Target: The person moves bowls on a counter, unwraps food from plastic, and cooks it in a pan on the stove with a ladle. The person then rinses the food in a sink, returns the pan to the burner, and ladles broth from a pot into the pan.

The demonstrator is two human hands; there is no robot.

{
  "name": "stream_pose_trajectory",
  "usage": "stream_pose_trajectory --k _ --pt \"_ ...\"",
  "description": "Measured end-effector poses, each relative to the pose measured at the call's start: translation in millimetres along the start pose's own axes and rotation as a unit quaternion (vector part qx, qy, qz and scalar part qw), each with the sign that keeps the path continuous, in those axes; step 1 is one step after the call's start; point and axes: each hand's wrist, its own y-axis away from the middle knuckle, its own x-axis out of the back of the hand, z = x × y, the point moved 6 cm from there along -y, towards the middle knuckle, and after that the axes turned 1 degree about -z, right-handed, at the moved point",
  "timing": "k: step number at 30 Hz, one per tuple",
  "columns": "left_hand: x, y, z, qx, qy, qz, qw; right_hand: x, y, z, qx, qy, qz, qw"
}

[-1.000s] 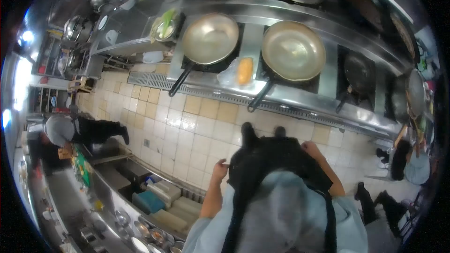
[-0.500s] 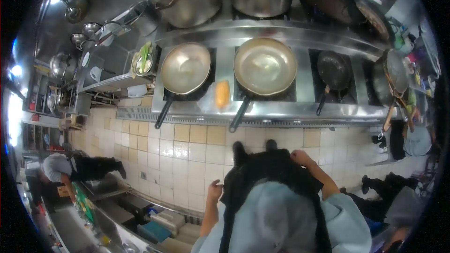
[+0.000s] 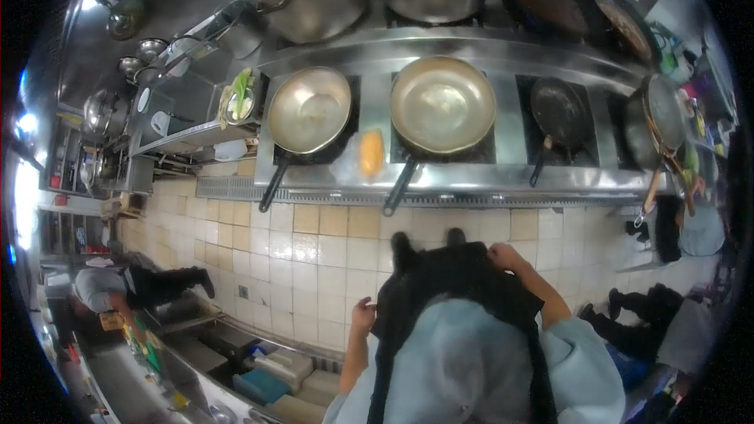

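Observation:
My left hand (image 3: 363, 313) hangs beside the left side of my black apron (image 3: 432, 275), its fingers loosely apart and holding nothing. At the apron's upper right corner, my right hand (image 3: 505, 257) is closed on the cloth. In front of me, a metal pan (image 3: 309, 112) and a wider one (image 3: 443, 107) rest on the stove (image 3: 330, 178), handles towards me. Between them lies an orange-yellow item (image 3: 371, 152) beside a clear plastic bag (image 3: 346, 164). Neither hand touches the pans.
A small black pan (image 3: 559, 114) sits right of the wide pan. Large pots (image 3: 314, 0) stand behind. Greens (image 3: 238, 96) lie in a bowl at left. One person (image 3: 165, 284) bends over the left counter; others (image 3: 644, 322) are at right. Tiled floor (image 3: 314, 275) lies below the stove.
The view has shifted slightly. The person at left has bent further, with an arm now nearer the body. The people at the lower right have moved a little. My hands keep nearly the same pose.

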Motion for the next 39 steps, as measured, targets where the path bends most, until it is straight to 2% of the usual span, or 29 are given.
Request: stream_pose_trajectory --k 2,4,5,7,11,13,16,18,20,22,25,30,32,34,36,38,39 --pt "-1 5 11 0.012 -0.019 -0.005 1.0 0 -1 0 0.015 0.02 0.02 0.999" --pt "0 -3 2 -0.067 -0.068 0.002 0.995 5 5 -5 -0.008 -0.011 0.0 1.0" --pt "-1 -6 -5 -0.064 -0.073 -0.002 0.995 8 8 -8 -0.025 -0.038 -0.014 0.999" --pt "-7 -11 -15 -0.038 0.084 -0.035 0.995 3 5 0 -0.024 -0.011 -0.006 1.0" --pt "-5 -1 14 -0.09 -0.001 -0.062 0.994 2 6 -3 0.015 -0.004 0.013 1.0" --pt "-2 -10 -6 -0.014 0.043 -0.066 0.997 -3 2 2 0.023 -0.02 0.032 0.999" --pt "-6 -82 -125 -0.049 0.062 -0.062 0.995 -10 -1 9 -0.015 0.022 0.004 1.0" --pt "-5 -99 -150 -0.067 0.095 -0.083 0.99 -11 0 7 0.022 0.002 0.017 1.0" --pt "-7 -103 -139 -0.084 0.131 -0.096 0.983 -14 -4 13 0.011 0.011 0.014 1.0" --pt "-1 -98 -130 -0.068 0.0 -0.068 0.995 -16 -4 15 0.005 0.022 0.006 1.0" --pt "-4 -94 -121 -0.07 0.073 -0.088 0.991 -13 -1 15 -0.015 0.002 0.017 1.0" --pt "-6 -100 -112 -0.062 0.034 -0.073 0.995 -12 -5 14 -0.021 0.024 -0.005 0.999" --pt "-1 -80 -87 -0.07 -0.003 -0.058 0.996 -5 3 6 -0.018 0.006 -0.008 1.0" --pt "1 -22 5 -0.086 -0.033 -0.053 0.994 -2 6 2 -0.013 -0.009 -0.018 1.0" --pt "-2 -28 -4 -0.09 -0.012 -0.052 0.995 -3 5 7 -0.038 0.001 -0.001 0.999" --pt "-2 -27 -5 -0.096 0.006 -0.051 0.994 -4 5 11 -0.021 0.002 -0.006 1.0" --pt "-2 -27 -6 -0.047 0.006 -0.043 0.998 -7 2 11 -0.014 -0.002 0.0 1.0"
